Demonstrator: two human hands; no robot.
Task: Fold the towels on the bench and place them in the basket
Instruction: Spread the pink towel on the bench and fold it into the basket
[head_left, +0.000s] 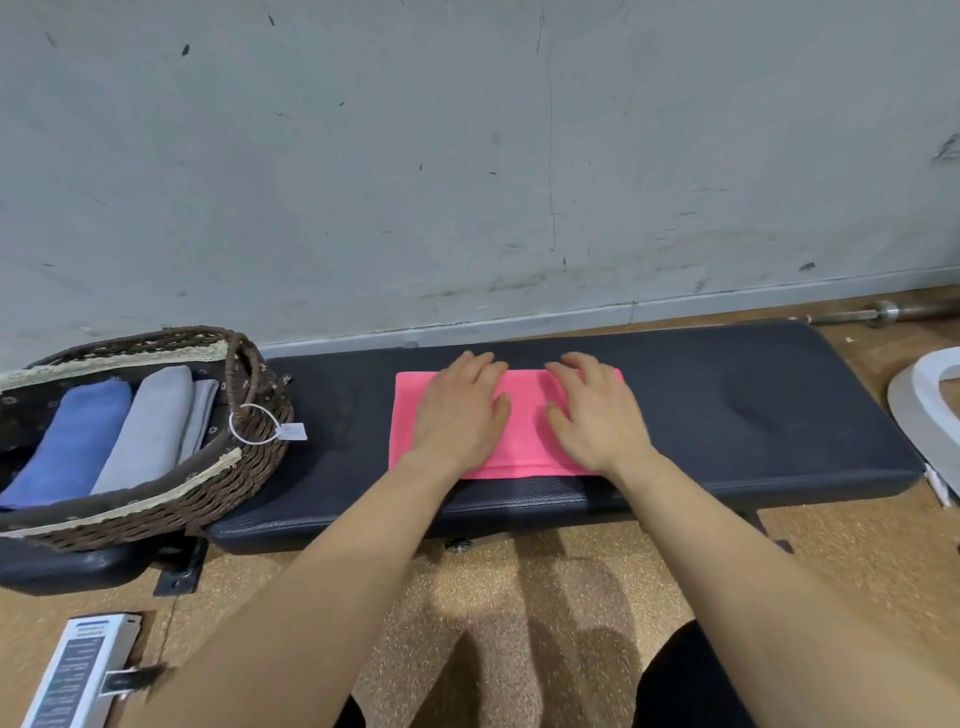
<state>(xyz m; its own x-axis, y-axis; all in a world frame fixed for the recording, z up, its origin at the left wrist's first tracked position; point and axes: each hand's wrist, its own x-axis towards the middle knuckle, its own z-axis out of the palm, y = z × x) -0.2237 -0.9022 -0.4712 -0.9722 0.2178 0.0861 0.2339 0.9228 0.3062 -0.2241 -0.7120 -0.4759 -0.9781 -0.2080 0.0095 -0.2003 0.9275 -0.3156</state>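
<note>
A pink towel (524, 431) lay flat on the dark padded surface (753, 405), folded into a neat rectangle, near the middle and closer to the front edge than to the wall (467, 156). Both hands rested on top of it, palms down. The left hand (460, 415) covered the towel's left half and the right hand (597, 415) its right half, with a strip of pink showing between them. The fingers (478, 364) of the left hand were straight and close together, reaching the towel's far edge; those of the right hand were straight and slightly spread, their tips also at the far edge. Neither hand gripped the cloth; both pressed flat on it. The thumbs pointed inward toward each other without touching.

A wicker basket (249, 467) with a dark flowered lining and lace trim sat at the left end of the surface, apart from the pink towel. Inside it, folded towels lay side by side: a blue towel (72, 441) on the left, a grey towel (150, 431) beside it, and a thinner grey one (200, 415) against the basket's right wall. A white tag (292, 431) hung on a ring from the basket's handle.

A metal bar (883, 313) lay on the floor (519, 597) along the wall at the right. A white curved object (924, 410) stood past the right end of the surface, and a white device (78, 670) lay on the floor at lower left.
</note>
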